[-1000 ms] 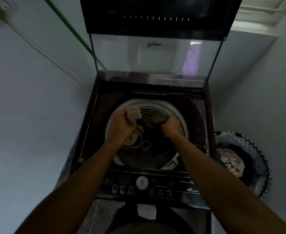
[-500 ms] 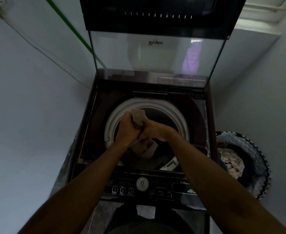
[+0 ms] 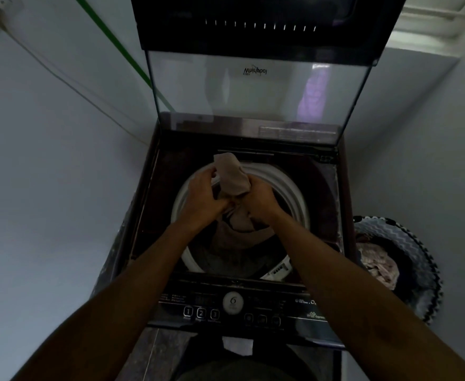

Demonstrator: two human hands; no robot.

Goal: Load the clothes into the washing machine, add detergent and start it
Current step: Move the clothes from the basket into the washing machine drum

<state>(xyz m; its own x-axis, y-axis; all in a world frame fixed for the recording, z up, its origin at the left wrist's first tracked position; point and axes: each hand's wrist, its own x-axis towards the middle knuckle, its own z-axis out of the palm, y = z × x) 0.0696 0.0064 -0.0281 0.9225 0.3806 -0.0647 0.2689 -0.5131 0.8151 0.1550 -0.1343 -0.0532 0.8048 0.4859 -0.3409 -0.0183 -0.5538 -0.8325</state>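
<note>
A dark top-loading washing machine (image 3: 319,182) stands below me with its glass lid (image 3: 253,94) raised upright. Both my hands are over the white drum rim (image 3: 286,180). My right hand (image 3: 261,202) grips a beige garment (image 3: 231,174) whose upper end sticks up toward the back of the opening. My left hand (image 3: 201,196) holds the same garment just to its left. More beige cloth hangs below the hands into the drum. The control panel (image 3: 234,309) with numbered buttons lies along the front edge.
A patterned laundry basket (image 3: 407,254) holding pale clothes (image 3: 379,268) stands on the floor at the right of the machine. White walls close in on both sides. A green line (image 3: 115,48) runs down the left wall.
Both hands have come together and risen slightly above the drum. The beige garment, bunched low between them before, now sticks up toward the back of the opening.
</note>
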